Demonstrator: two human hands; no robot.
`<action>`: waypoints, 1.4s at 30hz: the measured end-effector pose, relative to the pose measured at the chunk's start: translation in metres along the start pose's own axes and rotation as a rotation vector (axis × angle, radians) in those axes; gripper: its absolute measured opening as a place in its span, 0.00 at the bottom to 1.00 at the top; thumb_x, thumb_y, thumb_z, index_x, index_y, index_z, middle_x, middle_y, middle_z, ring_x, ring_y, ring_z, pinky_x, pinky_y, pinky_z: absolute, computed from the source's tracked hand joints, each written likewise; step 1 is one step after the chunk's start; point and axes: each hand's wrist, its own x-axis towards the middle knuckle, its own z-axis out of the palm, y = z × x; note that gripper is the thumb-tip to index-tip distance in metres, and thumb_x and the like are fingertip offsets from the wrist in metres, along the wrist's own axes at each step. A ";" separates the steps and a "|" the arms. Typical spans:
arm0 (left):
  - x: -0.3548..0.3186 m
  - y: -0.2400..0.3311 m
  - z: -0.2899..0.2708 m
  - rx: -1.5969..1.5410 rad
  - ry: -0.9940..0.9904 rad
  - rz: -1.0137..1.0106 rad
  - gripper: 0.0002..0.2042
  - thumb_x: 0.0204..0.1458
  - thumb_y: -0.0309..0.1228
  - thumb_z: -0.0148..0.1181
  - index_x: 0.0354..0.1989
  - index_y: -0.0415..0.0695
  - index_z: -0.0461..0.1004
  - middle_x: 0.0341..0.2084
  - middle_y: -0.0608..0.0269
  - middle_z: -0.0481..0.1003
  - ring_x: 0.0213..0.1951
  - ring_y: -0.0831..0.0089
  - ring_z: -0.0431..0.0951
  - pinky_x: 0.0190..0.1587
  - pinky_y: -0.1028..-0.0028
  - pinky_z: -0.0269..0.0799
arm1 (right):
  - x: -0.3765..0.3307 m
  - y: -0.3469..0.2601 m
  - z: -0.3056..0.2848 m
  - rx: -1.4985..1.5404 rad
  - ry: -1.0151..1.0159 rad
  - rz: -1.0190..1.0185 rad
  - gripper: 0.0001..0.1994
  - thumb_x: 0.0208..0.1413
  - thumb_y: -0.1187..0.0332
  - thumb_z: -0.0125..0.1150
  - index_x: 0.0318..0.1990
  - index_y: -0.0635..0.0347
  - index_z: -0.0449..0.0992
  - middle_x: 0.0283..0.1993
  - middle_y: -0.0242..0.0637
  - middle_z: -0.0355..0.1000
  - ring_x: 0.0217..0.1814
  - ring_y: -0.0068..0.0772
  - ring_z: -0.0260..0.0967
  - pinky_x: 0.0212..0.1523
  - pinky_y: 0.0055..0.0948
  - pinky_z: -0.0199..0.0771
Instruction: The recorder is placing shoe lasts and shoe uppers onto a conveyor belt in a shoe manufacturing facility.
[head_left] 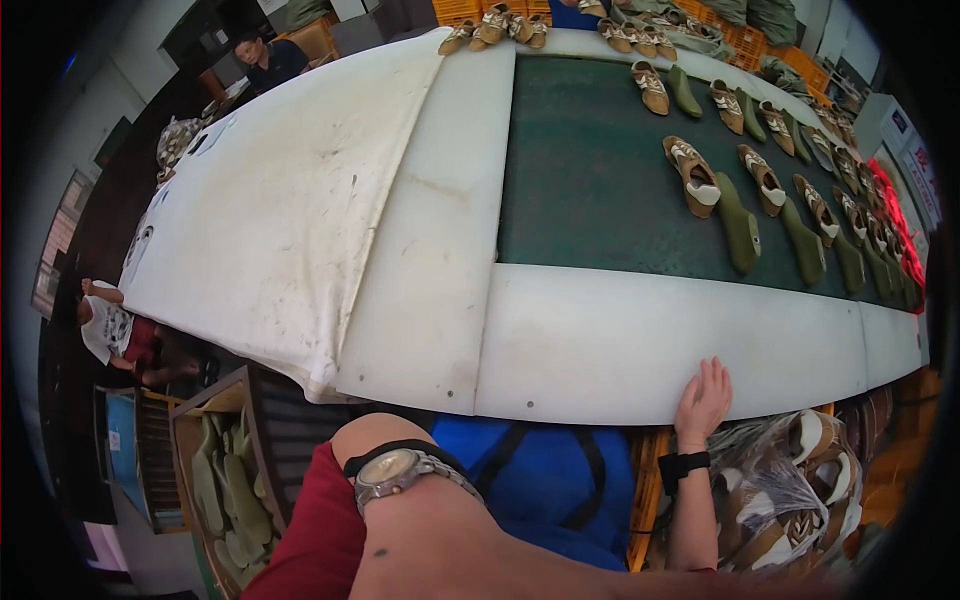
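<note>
My right hand (704, 400) lies flat on the white table border (650, 340), fingers stretched out and nothing in them. A black band circles that wrist. My left hand (383, 434) is bent away below the table's near edge, just past a metal wristwatch (392, 472). Its fingers are hidden, so I cannot see whether it holds anything. Beyond the border, a dark green belt (580, 170) carries brown and white shoes (692, 176). Green shoe lasts (738, 222) lie beside them in rows toward the right.
A white cloth (270, 220) covers the left part of the table. Below it stands a crate (252, 440) of green lasts. Plastic-wrapped shoes (800, 500) sit by my right forearm, a blue bag (540, 470) between my arms. Two people (272, 66) are at the left.
</note>
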 end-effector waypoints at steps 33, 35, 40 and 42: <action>-0.341 -0.091 -0.203 1.711 0.933 -0.921 0.29 0.52 0.35 0.56 0.62 0.39 0.60 0.60 0.43 0.60 0.63 0.42 0.54 0.64 0.52 0.49 | -0.006 -0.028 0.002 0.034 -0.032 0.040 0.15 0.53 0.69 0.52 0.49 0.61 0.73 0.61 0.45 0.64 0.65 0.54 0.55 0.65 0.52 0.48; -0.343 -0.090 -0.203 1.725 0.919 -0.909 0.29 0.52 0.35 0.56 0.62 0.40 0.59 0.61 0.45 0.60 0.63 0.42 0.53 0.64 0.52 0.49 | -0.006 -0.030 0.003 0.030 -0.032 0.034 0.15 0.53 0.69 0.52 0.49 0.61 0.73 0.60 0.45 0.65 0.65 0.54 0.55 0.65 0.52 0.48; -0.343 -0.091 -0.203 1.705 0.937 -0.897 0.29 0.52 0.35 0.56 0.62 0.40 0.60 0.61 0.45 0.59 0.64 0.43 0.53 0.64 0.52 0.49 | -0.009 -0.026 0.007 0.024 -0.012 0.014 0.15 0.53 0.70 0.52 0.49 0.61 0.73 0.60 0.45 0.65 0.64 0.54 0.56 0.65 0.52 0.49; -0.342 -0.092 -0.205 1.703 0.927 -0.890 0.28 0.51 0.35 0.56 0.62 0.40 0.60 0.61 0.45 0.60 0.64 0.43 0.53 0.64 0.52 0.49 | -0.010 -0.025 0.007 0.029 -0.007 0.009 0.16 0.52 0.70 0.53 0.49 0.61 0.73 0.60 0.45 0.65 0.64 0.55 0.56 0.64 0.52 0.50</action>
